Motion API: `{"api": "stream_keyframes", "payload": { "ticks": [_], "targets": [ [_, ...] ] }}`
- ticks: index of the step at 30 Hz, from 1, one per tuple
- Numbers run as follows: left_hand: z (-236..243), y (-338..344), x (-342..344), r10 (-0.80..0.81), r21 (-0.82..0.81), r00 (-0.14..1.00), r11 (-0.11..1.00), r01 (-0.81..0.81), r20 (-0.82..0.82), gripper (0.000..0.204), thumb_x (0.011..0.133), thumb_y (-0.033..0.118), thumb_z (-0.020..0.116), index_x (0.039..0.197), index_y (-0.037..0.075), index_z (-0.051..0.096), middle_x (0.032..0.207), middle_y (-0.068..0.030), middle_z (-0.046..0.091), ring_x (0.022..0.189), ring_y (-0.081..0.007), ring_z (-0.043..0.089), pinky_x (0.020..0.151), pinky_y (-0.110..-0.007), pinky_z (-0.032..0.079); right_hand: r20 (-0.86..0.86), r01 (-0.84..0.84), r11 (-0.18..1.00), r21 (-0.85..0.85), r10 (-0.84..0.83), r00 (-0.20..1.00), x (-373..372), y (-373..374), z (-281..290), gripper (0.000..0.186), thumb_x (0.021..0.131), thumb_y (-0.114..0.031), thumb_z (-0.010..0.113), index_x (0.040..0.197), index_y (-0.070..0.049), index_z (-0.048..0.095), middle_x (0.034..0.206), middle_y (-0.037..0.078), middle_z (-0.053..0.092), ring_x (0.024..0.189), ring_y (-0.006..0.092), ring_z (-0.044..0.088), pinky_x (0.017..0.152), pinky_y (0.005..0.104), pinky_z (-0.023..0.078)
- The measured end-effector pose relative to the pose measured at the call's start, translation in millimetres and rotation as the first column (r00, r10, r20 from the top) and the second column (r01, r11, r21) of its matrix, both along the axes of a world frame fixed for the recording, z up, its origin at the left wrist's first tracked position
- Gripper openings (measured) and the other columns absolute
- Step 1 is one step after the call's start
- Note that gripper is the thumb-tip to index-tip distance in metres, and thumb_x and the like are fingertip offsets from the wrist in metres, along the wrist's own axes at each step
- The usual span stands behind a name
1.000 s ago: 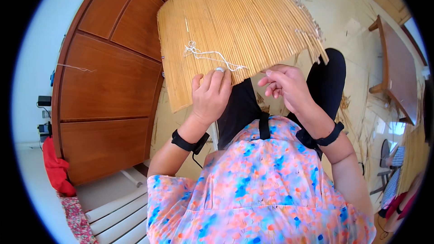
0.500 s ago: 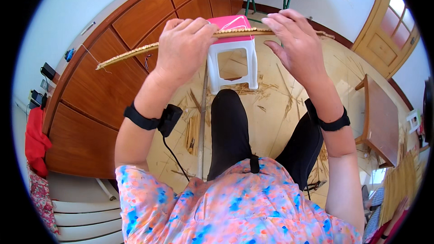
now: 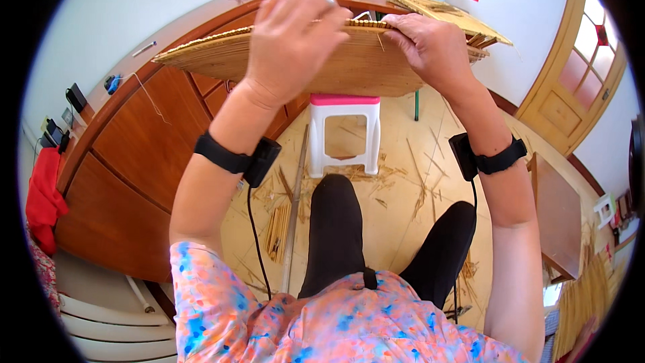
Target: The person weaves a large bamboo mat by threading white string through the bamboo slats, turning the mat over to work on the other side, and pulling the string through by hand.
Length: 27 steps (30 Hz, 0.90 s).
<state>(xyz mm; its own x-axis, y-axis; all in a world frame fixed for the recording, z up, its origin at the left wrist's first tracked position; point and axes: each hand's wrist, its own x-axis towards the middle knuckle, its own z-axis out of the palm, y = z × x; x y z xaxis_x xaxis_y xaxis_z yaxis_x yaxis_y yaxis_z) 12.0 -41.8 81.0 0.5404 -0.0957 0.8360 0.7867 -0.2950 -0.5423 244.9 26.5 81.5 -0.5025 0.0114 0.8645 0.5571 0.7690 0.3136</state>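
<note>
A flat tan mat of thin stalks [image 3: 356,60], its upper edge a row of cut stalk ends, is held up before me, broad face toward me. My right hand [image 3: 433,47] pinches that upper edge, thumb on the near face and fingers over the top. My left hand [image 3: 292,47] is raised at the same edge, left of the right hand, its fingers bent and smeared by motion. Whether it grips anything cannot be made out. Behind the edge, between the hands, shows a bit of white string [image 3: 363,16]. The mat's lower edge is just above a pink-topped white stool [image 3: 345,100].
A curved wooden cabinet [image 3: 121,181] runs along the left. Another stalk panel [image 3: 450,13] lies on a table at the back right. Stalk scraps litter the floor around the stool. A brown wooden table [image 3: 556,215] is at right, a stalk bundle [image 3: 275,228] at lower left.
The mat has tilted from edge-on to showing its broad face. My right hand has closed on its upper edge; my left hand has risen slightly. The view has tipped upward.
</note>
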Motion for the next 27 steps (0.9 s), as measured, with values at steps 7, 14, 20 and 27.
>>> {"api": "stream_keyframes", "payload": {
  "ticks": [7, 14, 20, 27],
  "targets": [
    [5, 32, 18, -0.058, 0.121, 0.964, 0.988, 0.092, -0.259, 0.013, 0.069, 0.008, 0.068, 0.081, 0.008, 0.064, 0.082, -0.0019, 0.057, 0.085, -0.0180, 0.060, 0.088, -0.036, 0.049, 0.035, -0.043, 0.998, 0.056, 0.041, 0.999, -7, 8, 12, 0.020, 0.085, -0.023, 0.070, 0.100, -0.011, 0.073, 0.087, 0.007, 0.072, 0.073, 0.0270, 0.068, 0.062, 0.0354, 0.055],
    [15, 20, 24, -0.199, -0.052, 0.824, 0.978, 0.203, -0.530, 0.010, 0.068, 0.006, 0.066, 0.072, 0.005, 0.057, 0.079, -0.0048, 0.054, 0.083, -0.0208, 0.059, 0.084, -0.034, 0.052, 0.042, -0.065, 0.998, 0.016, 0.064, 0.997, -3, 5, 6, 0.019, 0.083, -0.020, 0.071, 0.099, -0.010, 0.073, 0.086, 0.006, 0.073, 0.072, 0.0265, 0.068, 0.059, 0.0345, 0.054],
    [3, -2, 19, -0.180, -0.054, 0.798, 0.982, 0.182, -0.576, 0.013, 0.067, 0.006, 0.069, 0.077, 0.004, 0.061, 0.079, -0.0030, 0.055, 0.079, -0.0182, 0.058, 0.069, -0.031, 0.045, 0.058, -0.141, 0.990, 0.010, 0.140, 0.988, -1, -6, -2, 0.020, 0.080, -0.020, 0.074, 0.097, -0.010, 0.074, 0.086, 0.005, 0.074, 0.071, 0.0242, 0.069, 0.058, 0.0330, 0.054],
    [8, 17, 18, -0.071, 0.030, 0.886, 0.995, 0.095, -0.458, 0.011, 0.069, 0.008, 0.067, 0.077, 0.005, 0.061, 0.079, -0.0027, 0.054, 0.072, -0.0155, 0.055, 0.065, -0.029, 0.044, 0.064, -0.056, 0.998, 0.024, 0.054, 0.996, -5, -2, 7, 0.019, 0.082, -0.022, 0.072, 0.098, -0.011, 0.074, 0.087, 0.006, 0.074, 0.071, 0.0251, 0.069, 0.059, 0.0341, 0.055]
  ]
}}
